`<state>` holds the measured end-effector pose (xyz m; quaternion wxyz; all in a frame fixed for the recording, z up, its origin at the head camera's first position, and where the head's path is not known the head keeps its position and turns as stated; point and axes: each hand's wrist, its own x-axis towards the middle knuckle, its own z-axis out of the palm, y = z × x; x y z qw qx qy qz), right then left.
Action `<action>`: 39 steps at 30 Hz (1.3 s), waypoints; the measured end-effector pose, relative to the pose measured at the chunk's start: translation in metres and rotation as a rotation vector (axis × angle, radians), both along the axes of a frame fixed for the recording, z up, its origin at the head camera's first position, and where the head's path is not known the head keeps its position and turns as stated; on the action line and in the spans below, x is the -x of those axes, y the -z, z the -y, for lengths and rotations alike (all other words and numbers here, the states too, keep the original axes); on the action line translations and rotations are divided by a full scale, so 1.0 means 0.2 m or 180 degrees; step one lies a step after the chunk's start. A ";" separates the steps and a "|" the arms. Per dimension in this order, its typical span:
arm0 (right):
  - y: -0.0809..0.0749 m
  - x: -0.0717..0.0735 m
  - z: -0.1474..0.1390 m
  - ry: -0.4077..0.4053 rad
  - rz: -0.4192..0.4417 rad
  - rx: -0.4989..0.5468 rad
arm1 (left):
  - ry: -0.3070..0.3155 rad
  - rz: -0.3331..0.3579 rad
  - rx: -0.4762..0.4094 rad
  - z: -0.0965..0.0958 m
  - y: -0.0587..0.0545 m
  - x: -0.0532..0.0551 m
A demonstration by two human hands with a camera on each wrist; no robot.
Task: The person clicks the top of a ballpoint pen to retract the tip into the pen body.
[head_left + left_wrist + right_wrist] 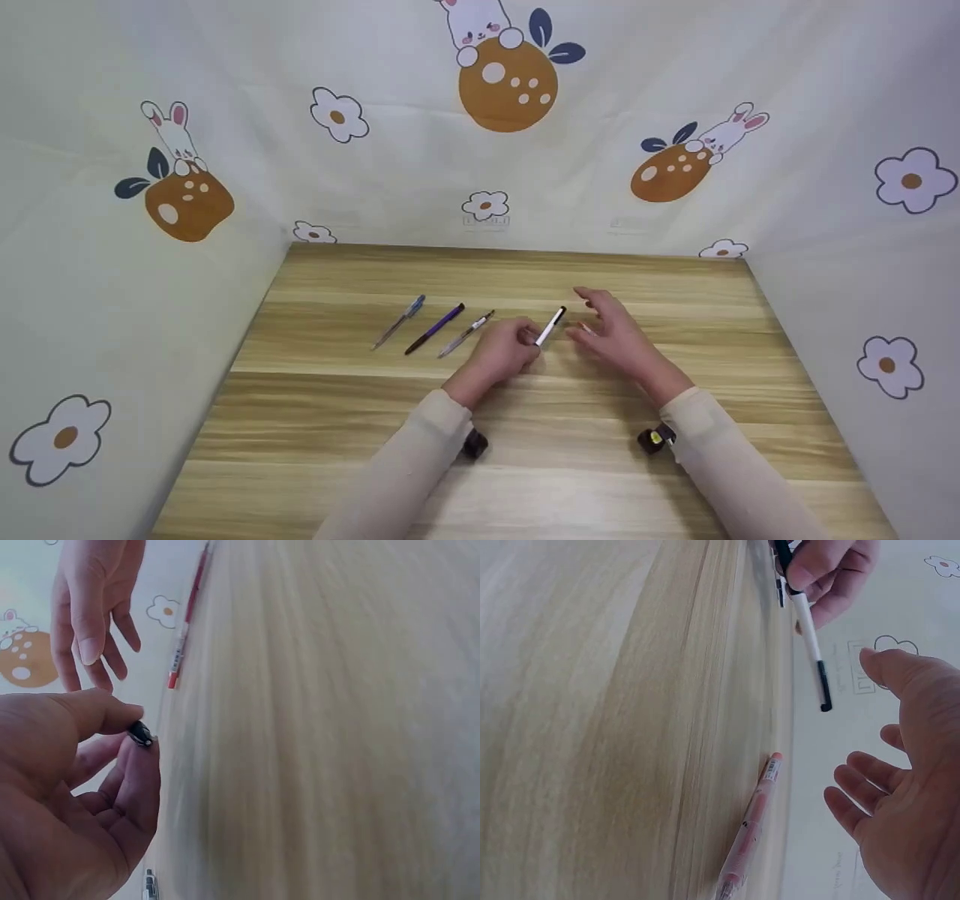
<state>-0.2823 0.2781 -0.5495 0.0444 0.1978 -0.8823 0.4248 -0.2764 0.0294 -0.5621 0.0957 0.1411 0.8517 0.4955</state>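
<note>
My left hand [504, 349] pinches a white pen with black ends [551, 327] between thumb and fingers, above the table. In the right wrist view the white pen [808, 626] slants down from the left fingers, one black end pointing toward my right hand [919, 787]. That right hand [619, 337] is beside the pen with its fingers apart and nothing in them. A red pen [750, 832] lies on the table near the right hand; the head view mostly hides it behind that hand, while the left wrist view shows its length [191, 607].
Left of my hands lie a blue-capped clear pen [399, 322], a purple pen [435, 328] and a clear pen with a dark tip [466, 334], side by side on the wooden table [525, 480]. Printed cloth walls [390, 180] enclose the table's back and sides.
</note>
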 end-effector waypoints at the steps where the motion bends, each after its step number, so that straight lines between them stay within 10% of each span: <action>1: 0.00 0.00 0.00 0.0036 0.0057 0.0083 | -0.0019 0.0082 -0.0141 0.00 0.00 0.00; 26: -0.06 0.02 0.16 0.0403 0.1032 0.2306 | -0.0094 0.0551 -0.1471 -0.04 -0.03 -0.02; 39: -0.08 0.02 0.20 0.0306 0.1054 0.2448 | -0.0058 0.0574 -0.1530 -0.05 -0.03 -0.04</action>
